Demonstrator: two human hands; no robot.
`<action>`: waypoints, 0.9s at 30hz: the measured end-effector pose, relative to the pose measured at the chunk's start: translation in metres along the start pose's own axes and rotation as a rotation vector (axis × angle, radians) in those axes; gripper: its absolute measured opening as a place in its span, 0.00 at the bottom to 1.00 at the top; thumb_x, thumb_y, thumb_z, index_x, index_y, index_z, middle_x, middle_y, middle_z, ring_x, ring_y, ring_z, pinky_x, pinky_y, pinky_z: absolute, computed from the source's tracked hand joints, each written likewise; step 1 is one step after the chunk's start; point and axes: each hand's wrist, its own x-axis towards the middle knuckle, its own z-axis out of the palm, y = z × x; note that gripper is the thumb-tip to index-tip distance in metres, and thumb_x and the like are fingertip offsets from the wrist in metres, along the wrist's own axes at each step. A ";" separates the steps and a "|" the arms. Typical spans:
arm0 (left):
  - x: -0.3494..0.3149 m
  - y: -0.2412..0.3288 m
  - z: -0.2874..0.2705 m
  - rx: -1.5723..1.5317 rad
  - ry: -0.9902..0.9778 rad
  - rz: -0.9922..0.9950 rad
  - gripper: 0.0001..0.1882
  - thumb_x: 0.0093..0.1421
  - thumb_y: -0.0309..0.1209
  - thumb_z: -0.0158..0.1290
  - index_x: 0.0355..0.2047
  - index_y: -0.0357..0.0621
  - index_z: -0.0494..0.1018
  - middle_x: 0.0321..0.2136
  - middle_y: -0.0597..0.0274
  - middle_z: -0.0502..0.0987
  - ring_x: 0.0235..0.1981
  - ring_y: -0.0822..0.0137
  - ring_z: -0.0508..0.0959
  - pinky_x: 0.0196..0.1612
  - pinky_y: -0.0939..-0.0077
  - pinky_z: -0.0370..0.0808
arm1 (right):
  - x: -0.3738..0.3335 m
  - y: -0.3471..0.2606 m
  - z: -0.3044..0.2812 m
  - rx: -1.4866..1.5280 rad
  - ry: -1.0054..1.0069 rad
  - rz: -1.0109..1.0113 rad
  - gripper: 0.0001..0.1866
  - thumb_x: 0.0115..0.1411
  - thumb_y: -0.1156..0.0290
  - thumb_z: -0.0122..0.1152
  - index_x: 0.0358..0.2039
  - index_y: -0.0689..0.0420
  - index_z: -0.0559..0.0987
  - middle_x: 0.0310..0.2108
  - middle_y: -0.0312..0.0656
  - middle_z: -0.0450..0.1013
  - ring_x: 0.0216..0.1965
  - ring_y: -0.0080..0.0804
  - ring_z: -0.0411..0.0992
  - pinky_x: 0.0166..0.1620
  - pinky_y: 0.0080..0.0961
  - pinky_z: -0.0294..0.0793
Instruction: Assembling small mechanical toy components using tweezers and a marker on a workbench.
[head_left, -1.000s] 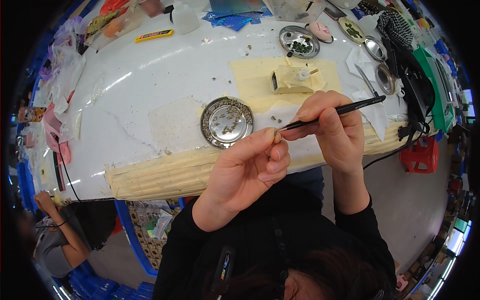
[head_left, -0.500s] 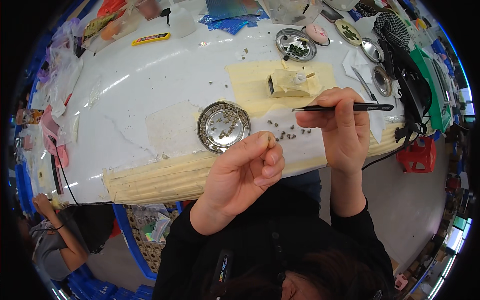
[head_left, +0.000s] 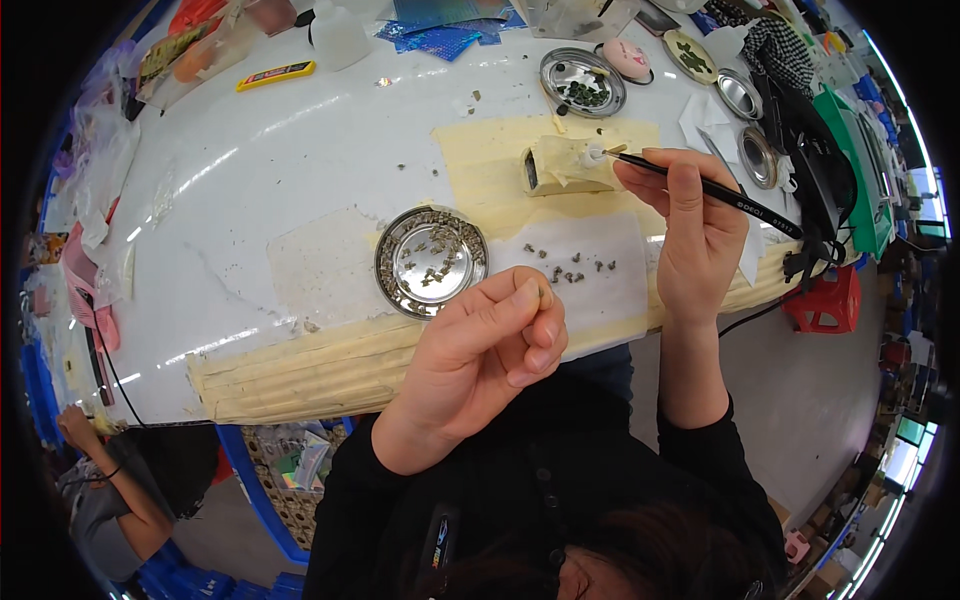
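My right hand [head_left: 700,225] is closed on a slim black tool [head_left: 735,198] with a fine tip, held like a pen. Its tip reaches the small white nozzle-like cup [head_left: 592,155] on a block wrapped in yellow tape [head_left: 560,178]. Thumb and forefinger of my left hand [head_left: 480,345] are pinched together above the table edge; whatever lies between them is too small to name. Just behind that hand, a round metal dish [head_left: 383,262] holds many tiny grey-brown pieces. Several similar pieces [head_left: 570,275] lie loose on a white sheet [head_left: 620,300] between my hands.
Toward the back are a metal dish with dark green bits [head_left: 620,95], a pink round object [head_left: 627,60], a yellow cutter [head_left: 275,76] and a white bottle [head_left: 338,38]. Metal lids [head_left: 757,158] and a green tray [head_left: 870,190] stand right. Another person's arm [head_left: 130,495] shows at lower left.
My right hand has swung the slim black tool's tip up and back onto the white cup on the taped block. The left hand keeps its pinch. The whole view has shifted slightly.
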 end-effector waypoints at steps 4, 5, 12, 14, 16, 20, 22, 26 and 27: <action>0.001 0.001 -0.003 -0.002 -0.025 -0.002 0.10 0.63 0.33 0.41 0.26 0.40 0.64 0.23 0.64 0.69 0.21 0.77 0.65 0.21 0.87 0.61 | -0.001 0.002 0.002 -0.057 -0.015 -0.040 0.11 0.62 0.72 0.45 0.34 0.69 0.72 0.31 0.45 0.72 0.33 0.32 0.75 0.40 0.23 0.75; 0.001 0.001 -0.002 0.000 -0.017 -0.004 0.10 0.63 0.32 0.41 0.26 0.40 0.64 0.23 0.64 0.69 0.21 0.77 0.65 0.21 0.87 0.61 | -0.001 0.002 0.002 -0.095 -0.024 -0.061 0.12 0.63 0.71 0.44 0.34 0.69 0.71 0.31 0.46 0.72 0.34 0.33 0.75 0.40 0.24 0.75; 0.000 0.002 -0.002 -0.004 -0.023 -0.014 0.10 0.63 0.32 0.41 0.27 0.40 0.64 0.23 0.63 0.69 0.22 0.77 0.66 0.21 0.88 0.61 | -0.002 0.003 0.004 -0.051 -0.027 -0.064 0.10 0.61 0.74 0.47 0.34 0.69 0.72 0.31 0.45 0.72 0.33 0.31 0.74 0.41 0.23 0.75; 0.000 0.002 -0.002 -0.006 -0.026 -0.016 0.09 0.63 0.32 0.41 0.27 0.40 0.64 0.23 0.63 0.69 0.22 0.77 0.66 0.21 0.87 0.61 | -0.002 0.002 0.004 -0.051 -0.024 -0.061 0.09 0.61 0.74 0.47 0.34 0.69 0.72 0.31 0.45 0.72 0.34 0.31 0.74 0.41 0.22 0.74; 0.000 0.002 -0.003 -0.007 -0.029 -0.018 0.09 0.63 0.31 0.41 0.27 0.40 0.64 0.23 0.63 0.69 0.22 0.77 0.66 0.21 0.88 0.61 | -0.002 0.002 0.005 -0.051 -0.026 -0.062 0.09 0.61 0.74 0.47 0.35 0.69 0.72 0.31 0.45 0.72 0.34 0.30 0.74 0.41 0.22 0.74; 0.000 0.001 -0.003 -0.009 -0.028 -0.018 0.10 0.63 0.32 0.41 0.27 0.40 0.64 0.23 0.63 0.69 0.22 0.77 0.66 0.21 0.88 0.61 | -0.002 0.003 0.005 -0.050 -0.035 -0.068 0.09 0.61 0.75 0.48 0.34 0.69 0.72 0.31 0.45 0.72 0.34 0.30 0.74 0.41 0.22 0.74; 0.000 0.001 -0.003 -0.011 -0.025 -0.020 0.10 0.63 0.32 0.41 0.27 0.40 0.64 0.23 0.63 0.69 0.22 0.77 0.66 0.21 0.88 0.61 | -0.002 0.003 0.005 -0.050 -0.035 -0.067 0.09 0.61 0.75 0.48 0.34 0.69 0.72 0.31 0.45 0.72 0.34 0.30 0.74 0.41 0.21 0.74; 0.000 0.001 -0.002 -0.013 -0.025 -0.024 0.10 0.63 0.32 0.40 0.27 0.40 0.64 0.23 0.64 0.69 0.22 0.77 0.66 0.21 0.88 0.61 | -0.002 0.003 0.005 -0.050 -0.032 -0.065 0.09 0.61 0.75 0.48 0.34 0.69 0.72 0.31 0.44 0.72 0.33 0.29 0.74 0.41 0.21 0.74; 0.000 0.001 -0.002 -0.015 -0.027 -0.023 0.10 0.63 0.32 0.40 0.27 0.40 0.64 0.23 0.64 0.69 0.22 0.77 0.66 0.21 0.88 0.61 | -0.002 0.003 0.005 -0.050 -0.032 -0.065 0.09 0.61 0.75 0.48 0.34 0.69 0.72 0.31 0.44 0.72 0.33 0.29 0.74 0.41 0.21 0.74</action>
